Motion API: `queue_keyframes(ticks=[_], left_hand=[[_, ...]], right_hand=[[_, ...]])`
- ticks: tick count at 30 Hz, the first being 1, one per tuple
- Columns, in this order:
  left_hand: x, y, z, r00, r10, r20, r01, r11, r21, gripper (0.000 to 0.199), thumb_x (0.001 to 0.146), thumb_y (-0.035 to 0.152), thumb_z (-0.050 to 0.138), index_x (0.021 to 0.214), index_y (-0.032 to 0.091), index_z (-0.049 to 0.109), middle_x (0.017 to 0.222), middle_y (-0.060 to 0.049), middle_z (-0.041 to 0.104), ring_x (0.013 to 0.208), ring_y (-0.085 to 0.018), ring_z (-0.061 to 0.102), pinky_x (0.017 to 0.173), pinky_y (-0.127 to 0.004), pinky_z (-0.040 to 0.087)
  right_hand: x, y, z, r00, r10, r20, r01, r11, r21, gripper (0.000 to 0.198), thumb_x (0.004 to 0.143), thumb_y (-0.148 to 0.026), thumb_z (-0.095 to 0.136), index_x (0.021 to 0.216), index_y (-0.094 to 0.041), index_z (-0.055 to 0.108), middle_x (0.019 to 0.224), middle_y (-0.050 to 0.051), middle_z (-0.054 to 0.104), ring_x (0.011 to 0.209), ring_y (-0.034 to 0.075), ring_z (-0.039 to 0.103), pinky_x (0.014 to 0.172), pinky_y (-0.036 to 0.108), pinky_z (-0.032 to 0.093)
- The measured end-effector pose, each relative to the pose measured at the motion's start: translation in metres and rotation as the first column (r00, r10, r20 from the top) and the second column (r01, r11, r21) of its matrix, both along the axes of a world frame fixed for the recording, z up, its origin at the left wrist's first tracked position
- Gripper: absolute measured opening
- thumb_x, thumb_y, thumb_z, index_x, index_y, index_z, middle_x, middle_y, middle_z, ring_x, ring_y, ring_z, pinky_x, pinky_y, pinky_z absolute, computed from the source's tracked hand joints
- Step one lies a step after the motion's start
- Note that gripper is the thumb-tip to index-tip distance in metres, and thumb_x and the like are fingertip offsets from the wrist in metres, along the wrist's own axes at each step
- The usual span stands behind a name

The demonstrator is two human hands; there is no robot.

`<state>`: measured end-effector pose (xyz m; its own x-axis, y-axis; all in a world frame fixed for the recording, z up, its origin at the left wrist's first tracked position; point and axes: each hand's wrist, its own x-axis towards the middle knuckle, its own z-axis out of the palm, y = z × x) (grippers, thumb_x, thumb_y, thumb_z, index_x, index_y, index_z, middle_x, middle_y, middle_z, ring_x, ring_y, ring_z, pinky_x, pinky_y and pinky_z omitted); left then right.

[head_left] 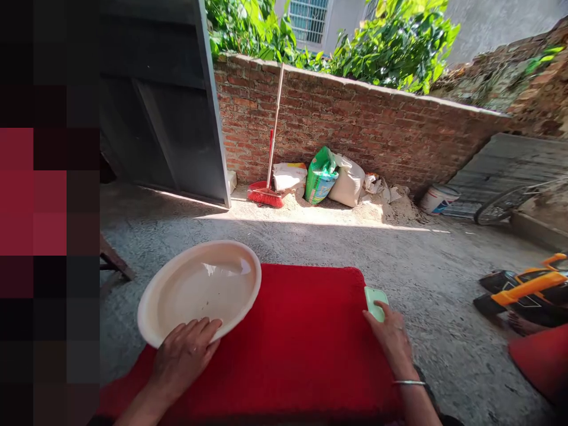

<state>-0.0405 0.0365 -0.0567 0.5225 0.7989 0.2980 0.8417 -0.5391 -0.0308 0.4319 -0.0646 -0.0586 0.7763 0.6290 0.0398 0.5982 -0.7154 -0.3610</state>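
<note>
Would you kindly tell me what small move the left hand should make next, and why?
Probably shift the pale basin inward over the red surface: much of it reaches beyond that surface's edge, and only the left hand grips its rim, while the right hand holds the pale green item.

Desk (306, 349): flat top, red, fabric-like surface, far right corner rounded. Pale wide basin (186, 287) at desk's left side, projecting past its edge. Light-green slab (373, 294) at desk's right edge; resting contact with top unclear
</note>
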Motion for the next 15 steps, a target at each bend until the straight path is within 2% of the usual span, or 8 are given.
queue_keyframes(ticks=[2,4,5,7,8,9,11,15], left_hand=[[-0.001,0.0,-0.002,1.0,-0.015,0.014,0.015,0.999,0.034,0.031,0.087,0.015,0.049,0.102,0.026,0.073,0.09,-0.004,0.075,0.081,-0.023,0.068,0.075,-0.037,0.046],[-0.001,0.0,-0.003,0.999,-0.043,0.031,0.041,0.997,0.069,0.03,0.086,0.014,0.049,0.102,0.025,0.073,0.088,-0.004,0.074,0.08,-0.022,0.068,0.074,-0.036,0.045],[-0.002,0.0,-0.002,0.998,-0.059,0.037,0.055,0.995,0.089,0.03,0.086,0.013,0.05,0.102,0.025,0.073,0.087,-0.004,0.074,0.079,-0.022,0.068,0.073,-0.036,0.045],[-0.002,-0.001,-0.002,0.995,-0.087,0.04,0.081,0.988,0.129,0.029,0.086,0.012,0.05,0.101,0.024,0.072,0.086,-0.004,0.073,0.078,-0.021,0.067,0.072,-0.035,0.044],[-0.003,-0.001,-0.001,0.995,-0.096,0.037,0.09,0.985,0.146,0.029,0.087,0.012,0.05,0.101,0.023,0.072,0.085,-0.003,0.073,0.077,-0.021,0.067,0.072,-0.034,0.044],[-0.003,-0.001,0.0,0.994,-0.103,0.033,0.097,0.982,0.16,0.029,0.087,0.012,0.05,0.101,0.023,0.072,0.085,-0.003,0.073,0.075,-0.02,0.067,0.071,-0.034,0.044],[-0.002,-0.001,0.001,0.993,-0.115,0.024,0.109,0.978,0.178,0.029,0.087,0.011,0.051,0.101,0.023,0.072,0.084,-0.002,0.073,0.074,-0.02,0.066,0.07,-0.034,0.043],[-0.002,-0.002,0.002,0.993,-0.116,0.014,0.111,0.975,0.194,0.028,0.087,0.009,0.051,0.1,0.023,0.072,0.082,-0.001,0.072,0.073,-0.019,0.066,0.07,-0.035,0.042]], right_hand=[[-0.023,0.012,-0.001,1.0,-0.003,-0.023,0.001,0.999,-0.048,0.054,0.085,-0.053,0.052,0.129,-0.023,0.062,0.103,0.012,0.059,0.086,0.028,0.063,0.071,0.037,0.048],[-0.062,0.018,-0.005,0.986,0.138,-0.091,-0.143,0.989,-0.045,0.048,0.085,-0.046,0.056,0.127,-0.025,0.062,0.103,0.01,0.058,0.087,0.025,0.064,0.071,0.034,0.048],[-0.083,0.018,-0.007,0.951,0.275,-0.143,-0.28,0.96,-0.016,0.044,0.083,-0.041,0.059,0.125,-0.027,0.063,0.104,0.008,0.057,0.088,0.023,0.063,0.072,0.032,0.047],[-0.117,0.018,-0.01,0.814,0.532,-0.233,-0.53,0.845,0.074,0.041,0.077,-0.032,0.065,0.117,-0.031,0.066,0.103,0.003,0.057,0.088,0.019,0.063,0.074,0.029,0.046],[-0.126,0.017,-0.011,0.752,0.606,-0.259,-0.598,0.793,0.119,0.04,0.074,-0.029,0.066,0.114,-0.032,0.067,0.102,0.002,0.057,0.089,0.018,0.062,0.075,0.028,0.045],[-0.127,0.017,-0.011,0.721,0.639,-0.269,-0.621,0.767,0.158,0.039,0.073,-0.029,0.067,0.111,-0.033,0.068,0.102,0.001,0.057,0.089,0.018,0.062,0.076,0.027,0.045],[-0.11,0.019,-0.013,0.754,0.604,-0.258,-0.562,0.797,0.221,0.037,0.074,-0.035,0.066,0.111,-0.032,0.069,0.1,0.002,0.057,0.089,0.019,0.061,0.076,0.029,0.046],[-0.028,0.027,-0.019,0.926,0.339,-0.166,-0.284,0.915,0.286,0.045,0.072,-0.052,0.062,0.109,-0.027,0.071,0.094,0.004,0.059,0.09,0.025,0.061,0.081,0.037,0.049]])
